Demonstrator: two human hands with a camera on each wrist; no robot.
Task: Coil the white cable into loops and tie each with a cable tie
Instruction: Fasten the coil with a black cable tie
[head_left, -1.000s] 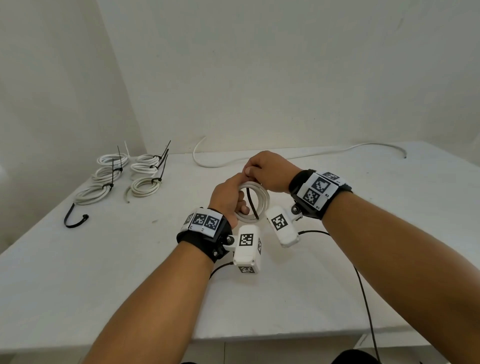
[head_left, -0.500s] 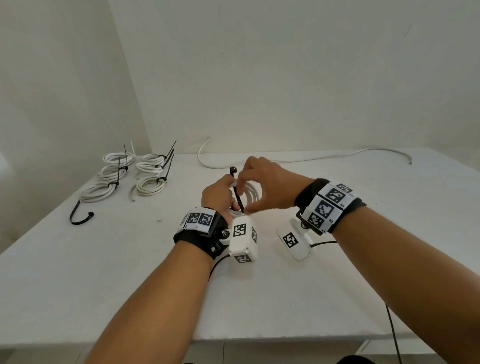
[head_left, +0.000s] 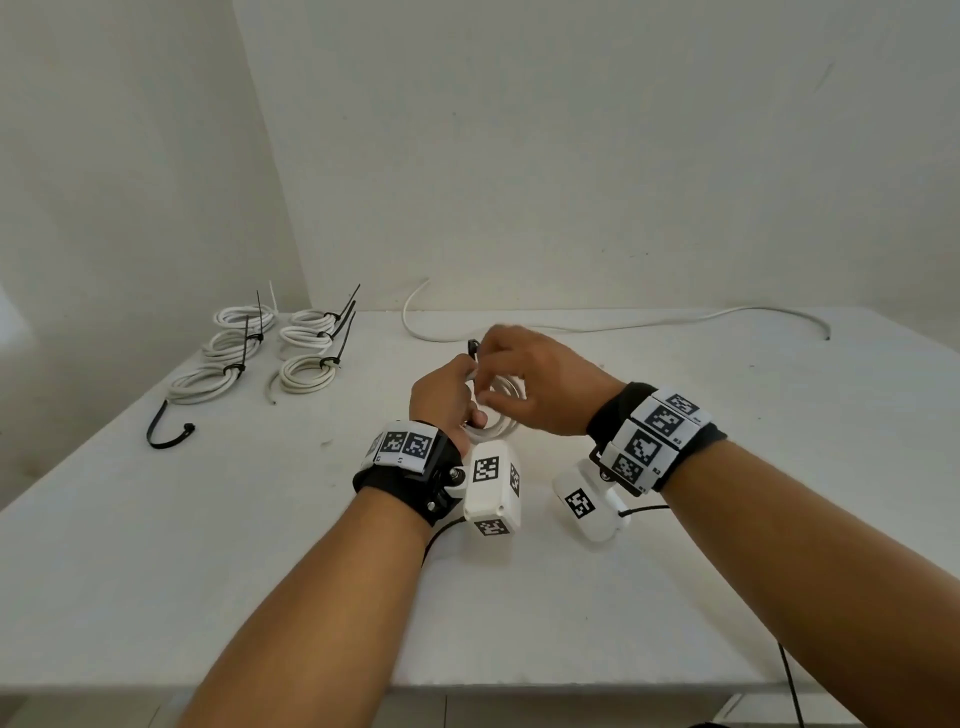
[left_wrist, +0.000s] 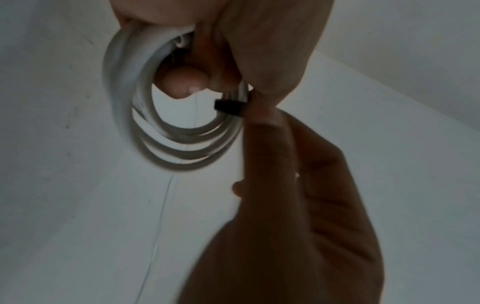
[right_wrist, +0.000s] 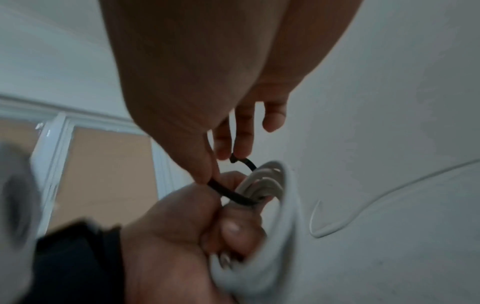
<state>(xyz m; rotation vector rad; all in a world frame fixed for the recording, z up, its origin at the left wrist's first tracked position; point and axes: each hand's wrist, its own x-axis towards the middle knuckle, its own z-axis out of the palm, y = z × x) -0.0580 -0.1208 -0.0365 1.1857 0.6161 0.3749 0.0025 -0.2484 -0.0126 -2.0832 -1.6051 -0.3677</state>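
Note:
A small coil of white cable (head_left: 498, 422) (left_wrist: 155, 131) (right_wrist: 270, 185) stands upright just above the table's middle. My left hand (head_left: 447, 402) (right_wrist: 207, 222) grips its near side, fingers curled round the strands. A black cable tie (head_left: 472, 348) (right_wrist: 231, 194) (left_wrist: 230, 107) wraps the coil. My right hand (head_left: 524, 384) (right_wrist: 215, 164) pinches the tie between thumb and forefinger just above the coil; its other fingers are loose. The tie's head sticks up beside the right fingertips.
Several tied white coils (head_left: 291, 348) with black tie tails lie at the table's back left. A loose black cable tie (head_left: 166, 431) lies in front of them. A long uncoiled white cable (head_left: 623, 325) runs along the back edge by the wall.
The right hand has moved from over the coil's top to pinching the black tie, drawing its end up around the coil. The left hand keeps holding the coil.

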